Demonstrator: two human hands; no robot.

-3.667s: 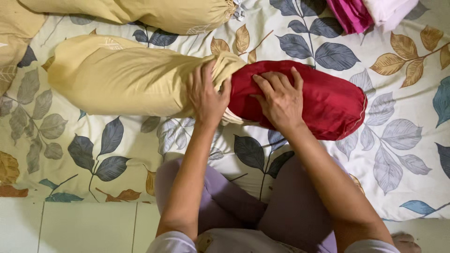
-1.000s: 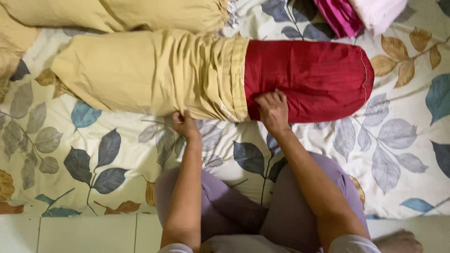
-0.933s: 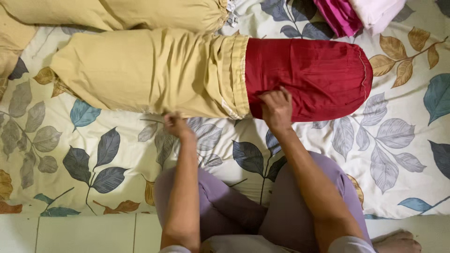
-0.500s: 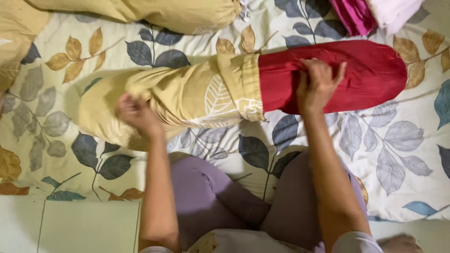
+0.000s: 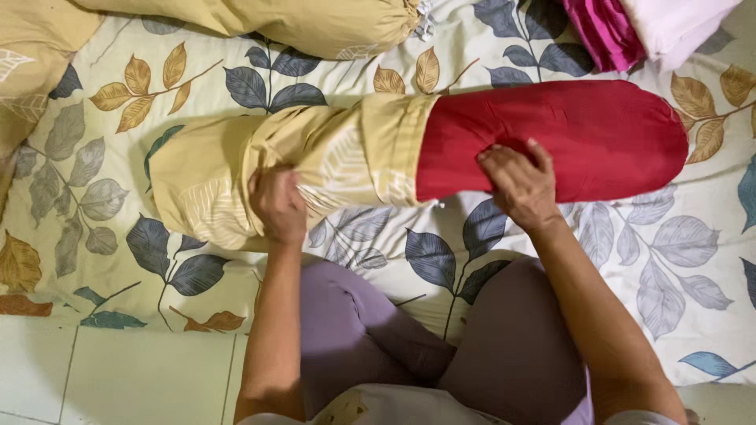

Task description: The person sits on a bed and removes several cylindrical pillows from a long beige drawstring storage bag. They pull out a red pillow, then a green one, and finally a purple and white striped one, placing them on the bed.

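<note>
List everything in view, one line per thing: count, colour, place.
Red bolster: one, red, centre right, its left end inside the cover.
Yellow cover: one, tan-yellow, bunched over the bolster's left part.
Covered bolster: one, tan-yellow, top edge.
Yellow pillow: one, tan-yellow, top left corner, partly in view.
Folded cloths: two, magenta and pale pink, top right.
Leaf-print sheet: one, cream with blue, grey and gold leaves, under everything.
Tiled floor: pale, bottom left.
Legs: two, lilac trousers, bottom centre.
Left hand: gripping the yellow cover.
Right hand: pressing on the red bolster.
</note>
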